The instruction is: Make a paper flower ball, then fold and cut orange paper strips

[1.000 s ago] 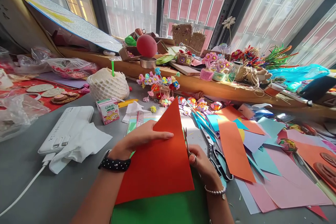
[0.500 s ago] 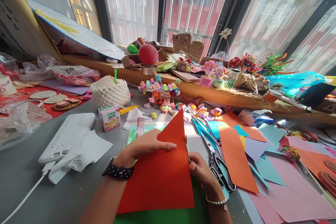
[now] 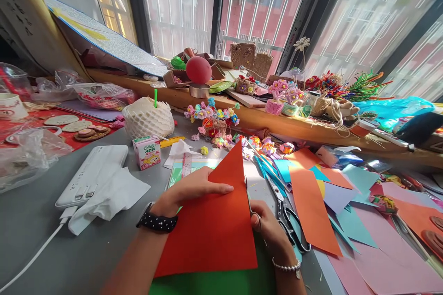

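My left hand (image 3: 199, 189) grips a sheet of orange-red paper (image 3: 214, 235), thumb flat on top and the other fingers hidden beneath it. The sheet's upper part rises to a point. At its right edge my right hand (image 3: 265, 223) is closed around the handle of a pair of scissors (image 3: 255, 214). Only bits of their metal handle and blade show beside the paper; the rest is hidden. Green paper (image 3: 214, 284) lies under the sheet. Just right of my right hand, a second pair of scissors (image 3: 289, 221) with dark handles rests on the table.
Cut orange paper (image 3: 311, 212) and pink paper (image 3: 374, 249) cover the right side. A white power bank (image 3: 93, 170) with a cable, a tissue (image 3: 110, 198) and a small drink carton (image 3: 147, 153) stand left. Behind are craft flowers (image 3: 214, 120) and a netted coconut (image 3: 148, 117).
The camera view has shifted slightly, so the background sits a little further right. Both hands keep their hold on the paper and scissors, with hardly any visible movement.
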`<state>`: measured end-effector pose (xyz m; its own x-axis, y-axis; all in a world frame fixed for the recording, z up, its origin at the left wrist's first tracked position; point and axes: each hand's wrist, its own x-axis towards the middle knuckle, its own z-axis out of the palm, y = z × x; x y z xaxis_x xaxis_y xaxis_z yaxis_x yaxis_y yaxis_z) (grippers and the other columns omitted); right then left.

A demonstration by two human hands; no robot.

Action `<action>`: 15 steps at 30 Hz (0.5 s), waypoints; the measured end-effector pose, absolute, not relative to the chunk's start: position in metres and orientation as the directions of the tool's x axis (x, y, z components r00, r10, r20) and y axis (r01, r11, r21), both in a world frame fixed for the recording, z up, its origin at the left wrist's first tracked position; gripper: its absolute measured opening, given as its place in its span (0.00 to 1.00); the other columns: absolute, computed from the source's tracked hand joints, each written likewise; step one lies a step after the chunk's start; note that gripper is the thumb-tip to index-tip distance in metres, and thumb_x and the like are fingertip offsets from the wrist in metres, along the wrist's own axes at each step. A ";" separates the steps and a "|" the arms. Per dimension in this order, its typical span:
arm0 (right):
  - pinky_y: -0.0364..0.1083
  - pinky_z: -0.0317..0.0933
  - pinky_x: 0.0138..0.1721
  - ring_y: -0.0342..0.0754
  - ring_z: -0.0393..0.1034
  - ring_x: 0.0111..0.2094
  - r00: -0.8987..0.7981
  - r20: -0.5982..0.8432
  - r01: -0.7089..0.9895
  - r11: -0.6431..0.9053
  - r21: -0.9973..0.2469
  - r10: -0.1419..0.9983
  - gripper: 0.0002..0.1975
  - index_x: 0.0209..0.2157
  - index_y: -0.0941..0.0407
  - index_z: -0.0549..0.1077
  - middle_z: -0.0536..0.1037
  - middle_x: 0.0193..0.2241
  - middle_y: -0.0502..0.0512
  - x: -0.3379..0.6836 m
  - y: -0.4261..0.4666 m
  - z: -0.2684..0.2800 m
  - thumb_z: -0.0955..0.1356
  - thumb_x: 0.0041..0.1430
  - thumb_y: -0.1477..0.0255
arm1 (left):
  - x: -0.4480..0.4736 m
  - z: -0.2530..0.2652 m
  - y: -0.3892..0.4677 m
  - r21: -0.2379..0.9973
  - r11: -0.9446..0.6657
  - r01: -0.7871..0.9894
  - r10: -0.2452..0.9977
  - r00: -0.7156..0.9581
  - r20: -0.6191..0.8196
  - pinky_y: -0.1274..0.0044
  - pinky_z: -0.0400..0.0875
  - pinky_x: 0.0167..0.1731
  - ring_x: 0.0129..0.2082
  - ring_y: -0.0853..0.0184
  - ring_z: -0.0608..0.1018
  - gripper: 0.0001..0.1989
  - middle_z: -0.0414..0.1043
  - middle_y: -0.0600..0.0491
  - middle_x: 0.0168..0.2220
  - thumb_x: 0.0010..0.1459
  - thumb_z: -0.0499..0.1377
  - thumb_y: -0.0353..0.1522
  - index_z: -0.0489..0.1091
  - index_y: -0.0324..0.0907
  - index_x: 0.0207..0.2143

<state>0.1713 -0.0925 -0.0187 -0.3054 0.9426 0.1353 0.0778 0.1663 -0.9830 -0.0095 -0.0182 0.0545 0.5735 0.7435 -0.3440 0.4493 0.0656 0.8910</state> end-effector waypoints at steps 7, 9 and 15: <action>0.41 0.51 0.24 0.44 0.52 0.25 -0.321 0.118 0.090 0.154 -0.984 0.940 0.31 0.23 0.59 0.71 0.61 0.20 0.51 0.171 -0.092 -0.018 0.59 0.43 0.43 | -0.010 0.053 -0.017 0.868 0.072 0.491 0.766 0.530 -0.364 0.80 0.64 0.23 0.28 0.63 0.75 0.21 0.75 0.52 0.28 0.35 0.61 0.45 0.71 0.39 0.30; 0.41 0.51 0.23 0.43 0.51 0.25 -0.320 0.110 0.099 0.149 -0.984 0.941 0.31 0.22 0.59 0.70 0.60 0.21 0.50 0.171 -0.092 -0.017 0.59 0.42 0.43 | -0.011 0.055 -0.017 0.864 0.073 0.498 0.772 0.521 -0.365 0.80 0.64 0.23 0.29 0.63 0.74 0.22 0.74 0.53 0.28 0.35 0.62 0.44 0.71 0.39 0.31; 0.40 0.50 0.23 0.43 0.51 0.24 -0.318 0.126 0.105 0.167 -0.980 0.940 0.31 0.22 0.59 0.69 0.59 0.21 0.50 0.172 -0.092 -0.019 0.58 0.43 0.44 | -0.008 0.057 -0.020 0.869 0.049 0.492 0.746 0.561 -0.359 0.80 0.64 0.23 0.29 0.63 0.75 0.20 0.75 0.53 0.30 0.38 0.60 0.45 0.70 0.39 0.30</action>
